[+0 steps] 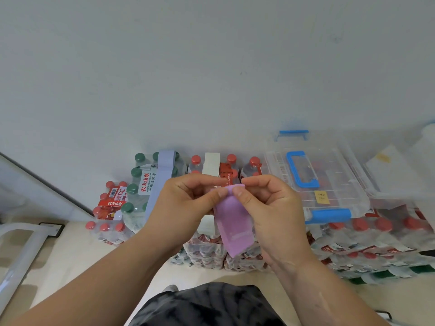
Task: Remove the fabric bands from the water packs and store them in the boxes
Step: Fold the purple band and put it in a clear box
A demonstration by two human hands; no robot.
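A purple fabric band hangs folded in front of me, above the stacked water packs. My left hand and my right hand both pinch its top edge between thumb and fingers. A light blue band is wrapped round the green-capped water pack. A white band circles the red-capped pack behind my hands. A clear storage box with blue handle and latches rests closed on the packs at the right.
More red-capped packs are stacked on the floor at the right, and a smaller pack at the left. A second clear box lies far right. White railing at lower left. A wall stands behind everything.
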